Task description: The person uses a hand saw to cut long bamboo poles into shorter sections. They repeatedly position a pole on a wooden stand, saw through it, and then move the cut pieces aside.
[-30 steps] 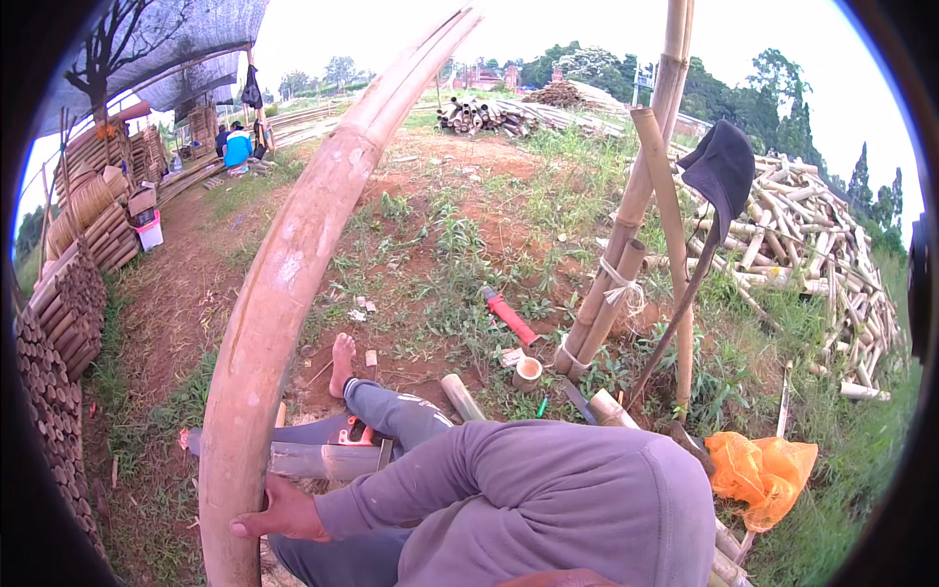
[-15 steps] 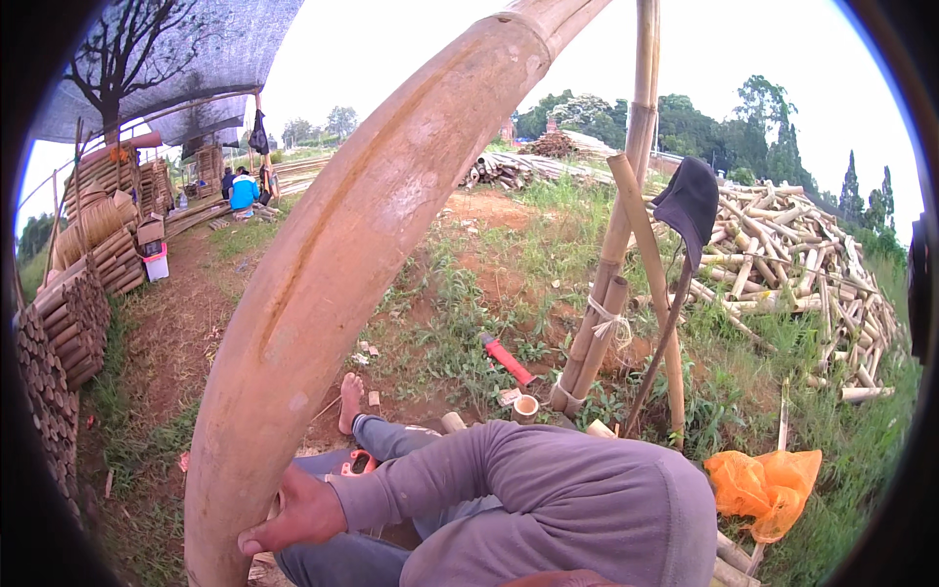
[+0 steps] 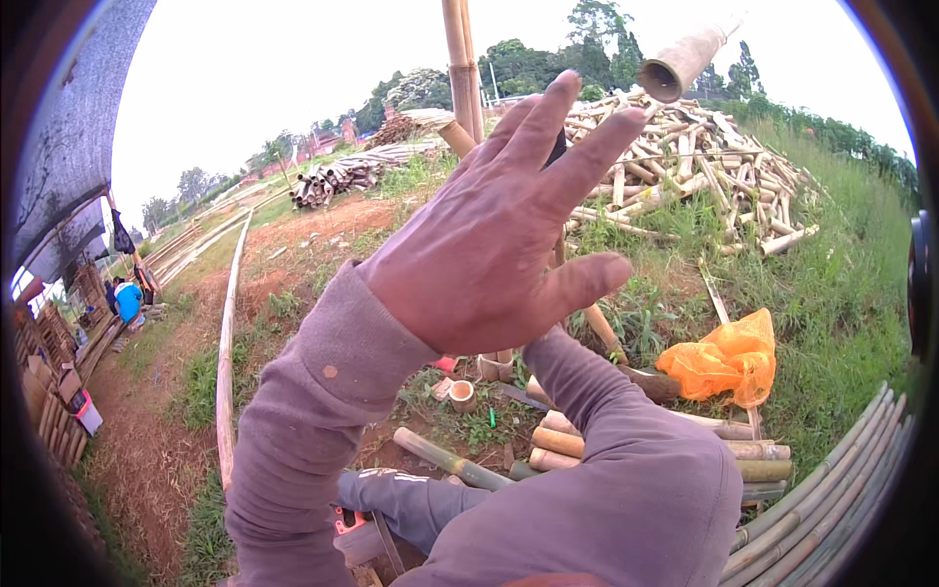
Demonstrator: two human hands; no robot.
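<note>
My left hand (image 3: 489, 220) is raised in front of me, its back toward me and its fingers spread, holding nothing. Past its fingertips, a short bamboo tube (image 3: 675, 70) hangs in the air with no hand on it, its hollow end toward me. My right sleeve (image 3: 626, 470) runs up behind my left wrist, and my right hand is hidden there. Below, beside my bent leg (image 3: 411, 504), lies a saw with an orange handle (image 3: 348, 520). Cut bamboo lengths (image 3: 558, 442) lie beyond my right arm. A short bamboo ring (image 3: 462, 393) stands on the ground.
A large heap of bamboo offcuts (image 3: 724, 181) lies at the back right. An orange net bag (image 3: 729, 357) is on the grass nearer me. Long poles (image 3: 831, 509) curve along the lower right. An upright post (image 3: 464, 68) stands ahead. Someone in blue (image 3: 128, 300) sits far left.
The view has turned right. The thick bamboo that my right hand gripped close in front has left that place. A bamboo tube is now in midair, and my left hand has come up into view.
</note>
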